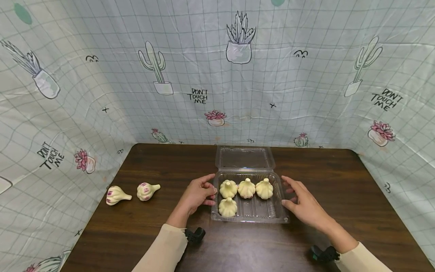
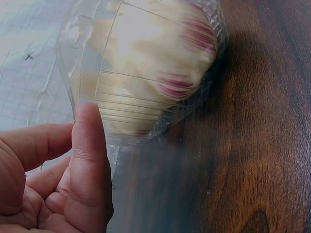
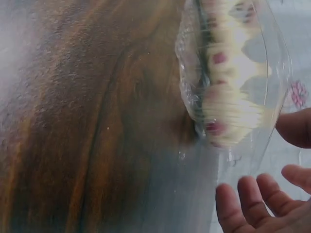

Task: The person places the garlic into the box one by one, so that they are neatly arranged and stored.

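Observation:
A clear plastic clamshell box [image 1: 251,219] stands on the table with its lid [image 1: 244,156] folded back. Several garlic bulbs [image 1: 246,188] sit inside, most along the far side and one at the near left. At the box's left edge, the left hand [image 1: 197,195] pinches the rim between thumb and finger [image 2: 90,165]. The right hand [image 1: 304,204] is at the opposite edge, its thumb [image 3: 295,128] against the rim and its other fingers spread apart from the wall. Purple marks show on the bulbs through the plastic in both wrist views.
Two more garlic bulbs, one farther left [image 1: 116,195] and one nearer the box [image 1: 147,191], lie on the brown wooden table [image 1: 149,234]. A patterned curtain [image 1: 217,79] surrounds the table's back and sides.

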A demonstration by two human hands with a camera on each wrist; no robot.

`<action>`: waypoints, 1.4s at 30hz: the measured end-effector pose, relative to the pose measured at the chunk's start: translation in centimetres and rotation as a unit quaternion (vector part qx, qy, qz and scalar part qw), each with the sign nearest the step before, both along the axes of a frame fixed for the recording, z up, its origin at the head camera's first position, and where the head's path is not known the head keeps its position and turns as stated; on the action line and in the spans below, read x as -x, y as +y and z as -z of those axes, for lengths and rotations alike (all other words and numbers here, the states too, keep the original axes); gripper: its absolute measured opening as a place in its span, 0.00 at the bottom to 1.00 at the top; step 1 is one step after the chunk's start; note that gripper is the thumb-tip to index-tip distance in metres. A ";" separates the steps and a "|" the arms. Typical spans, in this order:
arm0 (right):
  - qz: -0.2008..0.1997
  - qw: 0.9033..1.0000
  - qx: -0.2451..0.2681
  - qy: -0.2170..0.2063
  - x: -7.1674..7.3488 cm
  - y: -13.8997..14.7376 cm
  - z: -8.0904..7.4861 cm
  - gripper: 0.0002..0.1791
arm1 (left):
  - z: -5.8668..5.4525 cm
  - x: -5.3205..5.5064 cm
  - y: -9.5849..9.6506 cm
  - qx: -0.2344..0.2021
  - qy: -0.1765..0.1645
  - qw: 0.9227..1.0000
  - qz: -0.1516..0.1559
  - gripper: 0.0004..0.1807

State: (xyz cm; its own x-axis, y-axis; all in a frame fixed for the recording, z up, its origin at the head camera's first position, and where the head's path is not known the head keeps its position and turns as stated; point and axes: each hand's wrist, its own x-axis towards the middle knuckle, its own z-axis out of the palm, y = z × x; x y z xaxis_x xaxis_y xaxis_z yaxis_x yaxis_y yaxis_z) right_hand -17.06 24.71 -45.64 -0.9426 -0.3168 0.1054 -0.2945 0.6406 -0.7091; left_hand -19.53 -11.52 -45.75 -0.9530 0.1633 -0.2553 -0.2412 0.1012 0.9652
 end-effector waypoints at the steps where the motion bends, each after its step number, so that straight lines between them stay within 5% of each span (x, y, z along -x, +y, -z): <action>1: -0.004 1.000 0.008 -0.012 0.2 0.1 0.1 0.42 | 0.0 0.0 0.0 -0.001 -0.002 1.000 -0.001 0.34; 9: -0.049 0.985 0.097 -0.131 2.1 1.2 0.3 0.48 | 0.0 0.2 0.1 -0.004 -0.003 1.000 -0.002 0.35; 15: -0.092 0.940 0.199 -0.263 3.5 1.7 0.3 0.52 | 0.0 0.1 0.1 -0.005 -0.002 1.000 -0.002 0.35; 19: -0.085 0.923 0.220 -0.303 4.0 1.8 0.4 0.53 | 0.0 0.1 0.1 -0.006 -0.004 1.000 -0.003 0.35; 42: -0.105 0.934 0.211 -0.267 4.4 1.4 0.4 0.56 | 0.1 0.4 -0.4 0.000 -0.001 1.000 0.006 0.34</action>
